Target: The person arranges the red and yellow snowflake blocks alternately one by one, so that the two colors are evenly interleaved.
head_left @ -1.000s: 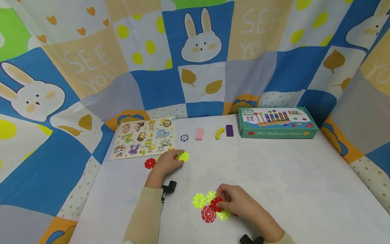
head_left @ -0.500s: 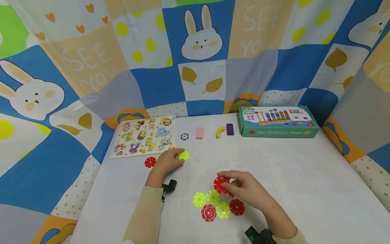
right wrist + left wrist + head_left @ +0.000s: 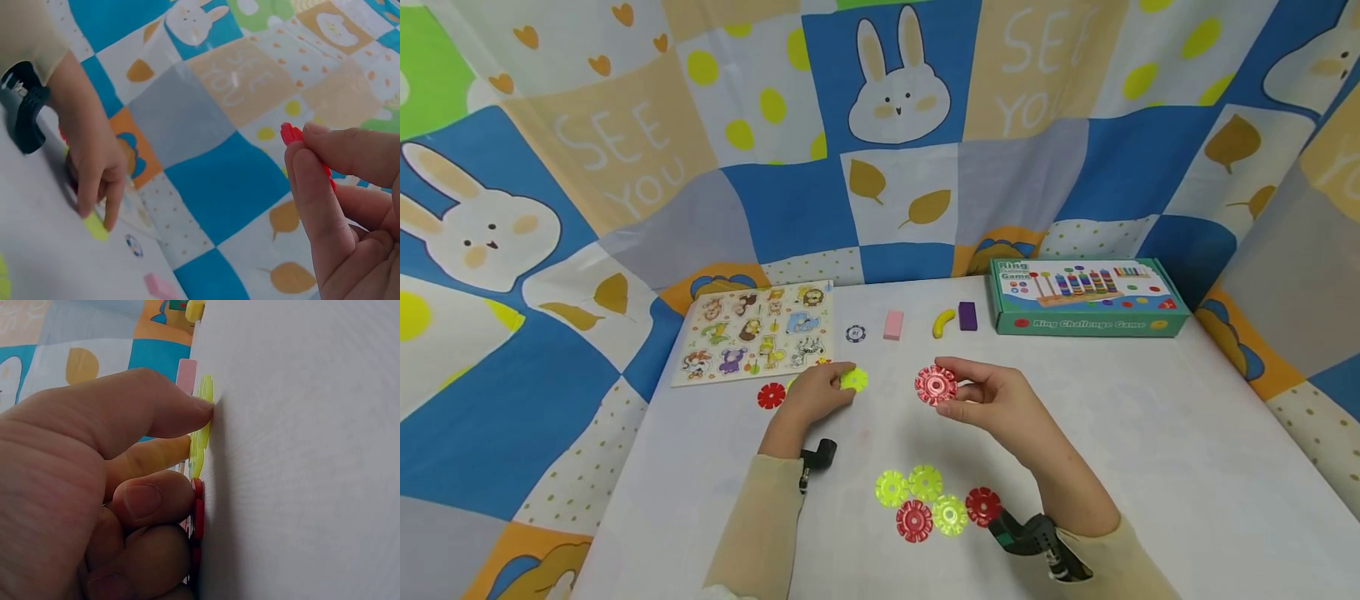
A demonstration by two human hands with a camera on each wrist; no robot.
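Between thumb and fingers of my left hand (image 3: 814, 400) is a yellow-green notched plastic disc (image 3: 855, 381), low over the table. The left wrist view shows that disc edge-on (image 3: 205, 425), with red discs (image 3: 198, 519) behind the curled fingers. A red notched disc (image 3: 771, 396) lies left of this hand, and a sliver of yellow-green shows beside it. My right hand (image 3: 1000, 404) pinches another red notched disc (image 3: 936, 386) by its edges, raised above the table with its face toward the head camera. Nearer me lie yellow-green discs (image 3: 949, 515) and red discs (image 3: 913, 521) in a loose group.
An animal puzzle board (image 3: 752, 333) stands at the back left. Along the back are a poker chip (image 3: 855, 333), a pink block (image 3: 892, 325), a toy banana (image 3: 943, 323), a purple block (image 3: 967, 317) and a green Ring Challenge Game box (image 3: 1086, 300). A patterned cloth hangs behind.
My right hand has picked a red disc from the near group, lifted it forward and turned its face toward the head camera. My left hand has stayed at the yellow-green disc.
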